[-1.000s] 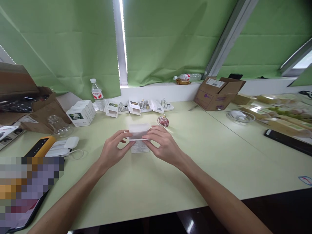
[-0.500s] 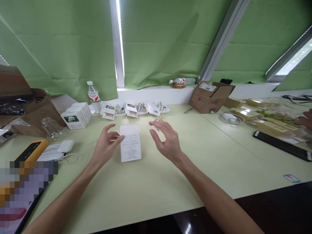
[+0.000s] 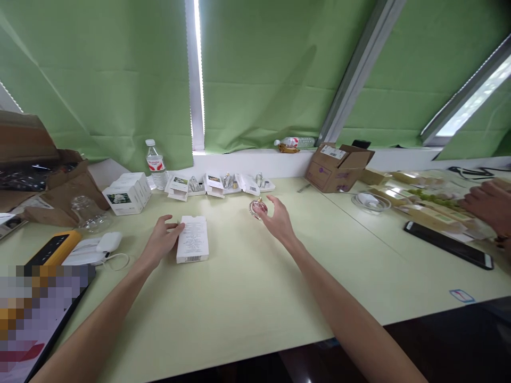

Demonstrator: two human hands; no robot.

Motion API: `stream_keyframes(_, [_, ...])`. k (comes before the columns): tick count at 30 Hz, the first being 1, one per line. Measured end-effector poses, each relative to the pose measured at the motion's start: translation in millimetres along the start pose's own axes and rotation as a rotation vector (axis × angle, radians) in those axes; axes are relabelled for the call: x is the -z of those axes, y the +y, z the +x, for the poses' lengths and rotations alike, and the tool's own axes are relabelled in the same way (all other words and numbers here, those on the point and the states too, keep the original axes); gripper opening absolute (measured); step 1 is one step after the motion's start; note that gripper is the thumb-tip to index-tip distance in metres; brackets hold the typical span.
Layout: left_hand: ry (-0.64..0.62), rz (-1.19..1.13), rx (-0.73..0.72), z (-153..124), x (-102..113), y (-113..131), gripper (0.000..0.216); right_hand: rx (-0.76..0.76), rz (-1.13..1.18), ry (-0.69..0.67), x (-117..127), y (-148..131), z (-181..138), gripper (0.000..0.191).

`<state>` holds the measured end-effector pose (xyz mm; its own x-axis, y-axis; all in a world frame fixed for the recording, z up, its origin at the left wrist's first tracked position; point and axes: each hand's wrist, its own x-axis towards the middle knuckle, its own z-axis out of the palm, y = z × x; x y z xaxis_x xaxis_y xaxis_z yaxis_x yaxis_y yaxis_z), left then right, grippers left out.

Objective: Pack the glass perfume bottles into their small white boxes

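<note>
A small white carton [image 3: 192, 239] with fine print on its face and a barcode at its near end is on the table in front of me. My left hand [image 3: 162, 242] grips its left edge, the thumb on the edge and the other fingers partly hidden. To the right, a small round ornate piece [image 3: 255, 207], reddish with gold trim, stands on the table. My right hand [image 3: 279, 221] is beside it with thumb and index finger apart, the thumb overlapping its right side; whether they touch I cannot tell.
Opened white cartons [image 3: 213, 184] with small silvery items line the wall. White boxes [image 3: 125, 194] and a water bottle [image 3: 155, 165] stand left of them. A cardboard box [image 3: 333, 167] is at the back right. Another person's hand [image 3: 489, 205] is near yellowish packages, behind a black phone [image 3: 447, 244].
My left hand and the white carton have moved left; the barcode end now shows. My right hand has uncovered more of the round ornate piece. The other person's hand reaches further into view.
</note>
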<state>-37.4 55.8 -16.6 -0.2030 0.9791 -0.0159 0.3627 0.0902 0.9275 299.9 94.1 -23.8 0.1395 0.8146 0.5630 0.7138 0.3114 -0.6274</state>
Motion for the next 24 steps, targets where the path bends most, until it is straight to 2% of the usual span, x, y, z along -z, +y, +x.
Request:
stream_keyframes(4, [-0.022,0.016,-0.011,2,0,-4,0.065,-0.011,-0.005,-0.025,-7,15,3,0.056])
stream_keyframes(12, [-0.017,0.194,-0.015,-3,-6,-2,0.076,-0.083,-0.030,-0.054,-8,15,3,0.049])
stream_keyframes(15, [0.021,0.312,-0.128,-7,-11,-2,0.076,-0.088,-0.037,-0.055,-7,16,4,0.046])
stream_keyframes(19, [0.023,0.512,-0.407,-20,-21,-1,0.060,-0.072,-0.054,-0.046,-8,19,5,0.040])
stream_keyframes(24, [-0.096,0.615,-0.459,-33,-31,-1,0.068,-0.042,-0.099,-0.026,-11,24,7,0.035])
